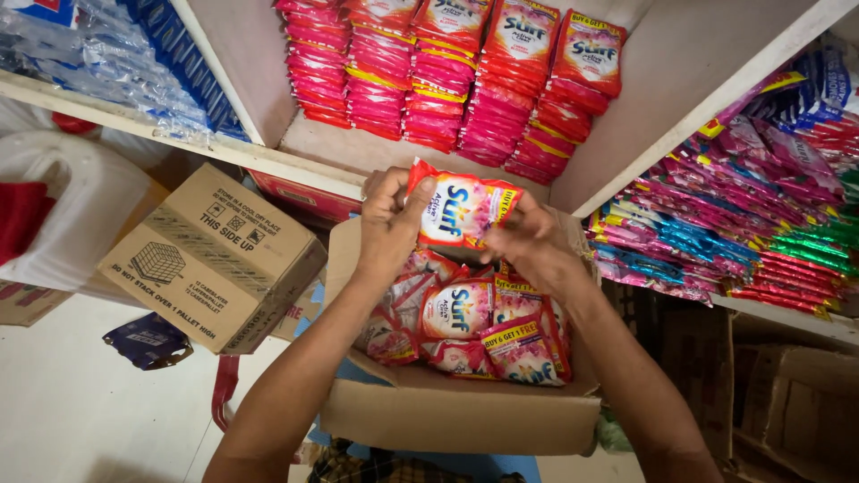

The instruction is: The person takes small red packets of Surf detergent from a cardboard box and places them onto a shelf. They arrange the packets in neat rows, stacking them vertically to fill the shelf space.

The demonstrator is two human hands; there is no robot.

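Both hands hold one pink packet

The left hand [389, 219] and right hand [528, 241] pinch the detergent packet [461, 210] from each side, above the open cardboard box [456, 411], near the shelf [358, 156].

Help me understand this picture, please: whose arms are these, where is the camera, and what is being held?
There is one picture, taken by a camera worn on a person's head and looking down, so both bare arms are that person's own. The left hand and right hand together hold a small stack of red and pink sachets by its two sides, above an open cardboard box holding more of the same sachets. Just beyond the hands, a shelf compartment holds rows of matching packets. To the left a closed carton sits beside a white plastic jug. On the right, another shelf carries colourful sachets in pink, blue and green.
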